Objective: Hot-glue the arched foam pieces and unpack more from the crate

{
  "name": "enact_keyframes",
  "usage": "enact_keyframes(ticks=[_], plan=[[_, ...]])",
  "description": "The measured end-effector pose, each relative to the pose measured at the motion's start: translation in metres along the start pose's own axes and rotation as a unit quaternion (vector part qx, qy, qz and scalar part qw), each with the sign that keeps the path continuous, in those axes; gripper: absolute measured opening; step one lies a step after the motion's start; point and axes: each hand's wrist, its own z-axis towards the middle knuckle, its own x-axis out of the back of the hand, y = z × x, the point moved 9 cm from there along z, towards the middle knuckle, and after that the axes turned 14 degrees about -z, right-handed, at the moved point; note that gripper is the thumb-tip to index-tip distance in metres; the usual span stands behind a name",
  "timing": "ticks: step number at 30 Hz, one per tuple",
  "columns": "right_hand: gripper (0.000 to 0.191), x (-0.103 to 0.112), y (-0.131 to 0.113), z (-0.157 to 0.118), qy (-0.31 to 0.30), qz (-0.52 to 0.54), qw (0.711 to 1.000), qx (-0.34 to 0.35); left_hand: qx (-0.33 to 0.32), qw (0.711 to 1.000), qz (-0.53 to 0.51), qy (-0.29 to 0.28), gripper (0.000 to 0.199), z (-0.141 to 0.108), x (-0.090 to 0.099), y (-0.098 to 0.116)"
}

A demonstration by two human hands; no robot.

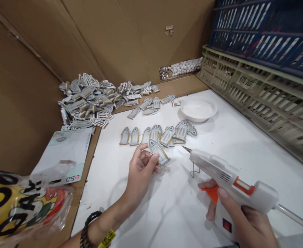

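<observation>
- Cardboard [131,41] backed the white table [110,162].
- Left hand [141,168]: thumb and fingers pinched an arch [157,151] just before the arch row [134,136]; tip up-left, long axis slanting down-right.
- Right hand [252,222]: fingers wrapped round glue gun [215,167]; nozzle pointed leftward, away from wearer.

White smooth-topped desk [172,199]: shallow round white dish [198,111] near far right corner; along right edge, dark blue slatted plastic crate [293,17] stacked on dingy cream slatted plastic crate [246,81] with raised characters on its side. Beyond far edge, tall brown cardboard wall [131,38], small checked bow [169,30] on its face, strip of small white balls [186,68] low down. Past left edge, white-and-pale-teal printed sheet [69,148]; nearer the near left corner, crinkled clear plastic bag with yellow, black-lettered cartoon print [30,206], cut off by the view.
</observation>
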Motion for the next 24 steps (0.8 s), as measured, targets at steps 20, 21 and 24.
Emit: enact_keyframes(ticks=[20, 21, 24], plan=[[0.034, -0.002, 0.011, 0.011, -0.043, -0.016, 0.991, 0.125, 0.296, 0.858, -0.359, -0.219, 0.048, -0.014, -0.027, -0.013], [0.034, -0.002, 0.011, 0.011, -0.04, -0.02, 0.991, 0.124, 0.295, 0.854, -0.367, -0.221, 0.051, -0.015, -0.027, -0.012], [0.033, -0.001, 0.012, 0.01, -0.036, -0.023, 0.992, 0.116, 0.297, 0.853, -0.373, -0.211, 0.048, -0.017, -0.025, -0.011]])
